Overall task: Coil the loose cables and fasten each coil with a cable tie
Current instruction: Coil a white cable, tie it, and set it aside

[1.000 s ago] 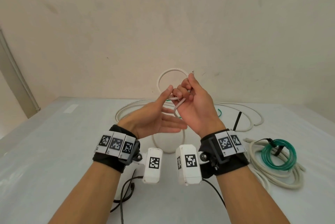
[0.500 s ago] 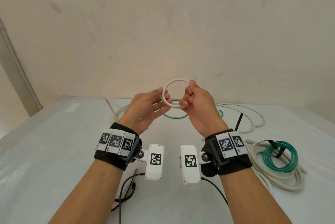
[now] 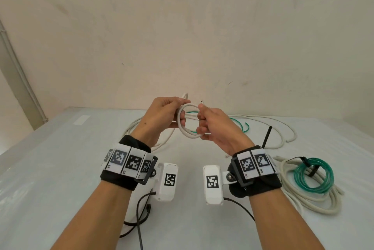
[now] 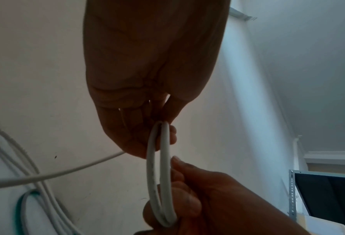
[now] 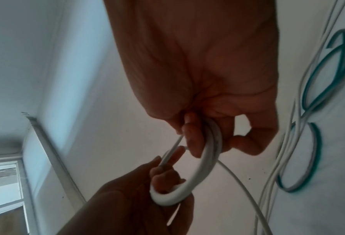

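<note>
Since half a second ago both hands have shifted, and the small white coil [image 3: 187, 121] now shows two turns, tilted between them above the table [image 3: 60, 168]. Left hand [image 3: 164, 113] curls its fingers around the coil's left side; right hand [image 3: 214, 126] pinches the right side, with the cable's end [image 3: 202, 101] poking up beside it. Loose white cable [image 3: 283, 128] and green cable [image 3: 241, 125] lie far behind. At right, a green coil [image 3: 312, 176] lies on a white coil [image 3: 315, 201].
</note>
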